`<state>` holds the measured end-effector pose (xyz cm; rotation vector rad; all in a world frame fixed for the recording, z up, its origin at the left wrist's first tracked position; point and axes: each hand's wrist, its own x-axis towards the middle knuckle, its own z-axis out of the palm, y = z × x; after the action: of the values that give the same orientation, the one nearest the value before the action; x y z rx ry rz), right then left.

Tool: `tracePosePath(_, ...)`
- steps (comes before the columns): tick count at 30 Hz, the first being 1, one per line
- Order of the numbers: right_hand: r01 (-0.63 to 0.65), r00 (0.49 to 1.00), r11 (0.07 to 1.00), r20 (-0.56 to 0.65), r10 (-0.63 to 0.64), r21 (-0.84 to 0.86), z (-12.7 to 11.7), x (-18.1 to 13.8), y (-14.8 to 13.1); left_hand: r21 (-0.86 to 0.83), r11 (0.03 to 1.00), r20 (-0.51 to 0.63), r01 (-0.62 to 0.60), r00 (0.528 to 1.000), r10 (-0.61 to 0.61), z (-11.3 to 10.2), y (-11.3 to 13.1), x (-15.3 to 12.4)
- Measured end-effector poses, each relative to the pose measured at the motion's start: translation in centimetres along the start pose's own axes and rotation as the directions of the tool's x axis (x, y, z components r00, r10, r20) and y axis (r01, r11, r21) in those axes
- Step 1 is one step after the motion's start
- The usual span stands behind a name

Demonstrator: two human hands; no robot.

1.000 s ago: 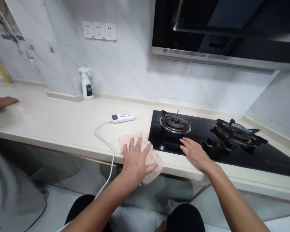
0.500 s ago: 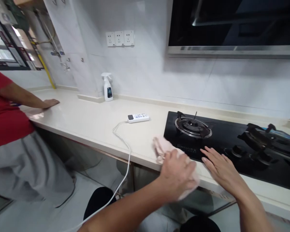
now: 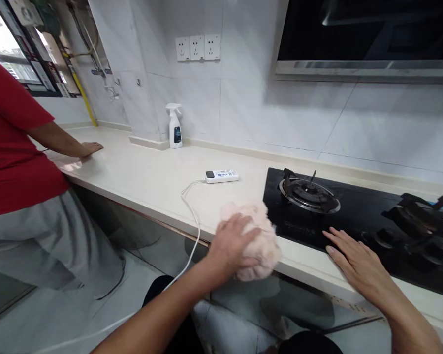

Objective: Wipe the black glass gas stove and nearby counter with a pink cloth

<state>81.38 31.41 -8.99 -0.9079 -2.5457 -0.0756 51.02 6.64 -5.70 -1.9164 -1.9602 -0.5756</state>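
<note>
A pale pink cloth (image 3: 264, 246) is bunched under my left hand (image 3: 231, 246), whose fingers curl over it at the front edge of the cream counter (image 3: 140, 169). Part of the cloth hangs over that edge, close to the left corner of the black gas hob (image 3: 297, 228). My right hand (image 3: 358, 263) rests with fingers stretched out on the front of the hob, holding nothing. Behind the cloth lies a white power strip (image 3: 221, 176), its white cord (image 3: 194, 211) running over the counter edge and down past my left arm.
A white spray bottle (image 3: 175, 127) stands against the wall. At left a person in a red shirt (image 3: 15, 147) leans a hand (image 3: 92, 147) on the counter. Two burners with pan supports (image 3: 310, 194) rise from the hob, beneath a dark range hood (image 3: 369, 39).
My left hand has slid the cloth leftward along the counter, away from the hob. My right hand stays flat on the hob's front. The view has shifted slightly.
</note>
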Motion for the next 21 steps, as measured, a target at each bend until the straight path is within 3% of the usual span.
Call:
tracePosePath(3,-0.012,1.0,1.0,-0.006,0.012,0.013,0.0,-0.1,-0.1,0.116,0.985,0.03,0.129,0.991,-0.133,-2.8,-6.9,-3.0)
tracePosePath(6,-0.011,1.0,0.999,0.003,0.011,0.036,-0.1,-0.2,-0.3,0.189,0.964,0.111,0.185,0.972,-0.208,-6.0,-13.5,-5.3)
tracePosePath(8,-0.018,1.0,0.998,0.014,0.018,0.057,-0.5,-0.3,-0.7,0.234,0.945,0.137,0.228,0.955,-0.264,-7.8,-16.7,-6.1)
tracePosePath(10,-0.041,0.999,0.996,0.022,0.039,0.079,-1.0,-0.2,-1.2,0.279,0.922,0.169,0.269,0.931,-0.323,-9.0,-18.3,-6.3)
tracePosePath(12,-0.06,0.998,0.993,0.035,0.057,0.098,-1.5,-0.2,-1.6,0.321,0.906,0.188,0.276,0.919,-0.347,-9.5,-18.1,-6.0)
tracePosePath(15,-0.068,0.997,0.99,0.045,0.063,0.122,-1.9,-0.2,-2.0,0.378,0.902,0.17,0.21,0.942,-0.29,-8.9,-15.3,-5.2)
tracePosePath(18,-0.072,0.997,0.988,0.04,0.067,0.135,-1.9,-0.3,-2.0,0.357,0.925,0.105,0.127,0.979,-0.175,-7.3,-10.5,-3.8)
tracePosePath(21,-0.07,0.997,0.988,0.034,0.065,0.138,-1.9,-0.3,-1.9,0.207,0.978,0.021,0.0,1.0,-0.004,-4.6,-4.2,-1.6)
